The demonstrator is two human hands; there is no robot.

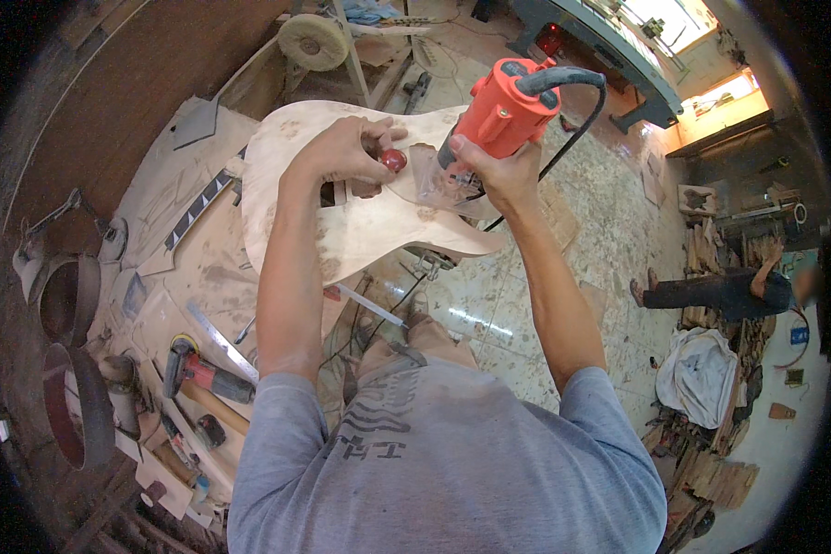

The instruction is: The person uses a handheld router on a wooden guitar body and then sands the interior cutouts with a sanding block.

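Note:
A pale wooden guitar body (351,245) lies in front of me, with cut-out cavities in its middle. My right hand (508,171) is wrapped round the lower part of a red handheld router (508,106), which stands tilted over the right part of the body. A clear plastic base (443,185) shows under the router, and a black cable curves from its top. My left hand (346,152) has its fingers closed round a shiny round red knob (393,161) just left of the router. Whether the knob joins the base is hard to see.
On the bench at left lie a dark strip with pale inlays (198,208), a steel ruler (222,340) and a red and black power tool (208,374). A round buffing wheel (312,42) stands behind the body. Another person (720,291) is at far right by stacked wood.

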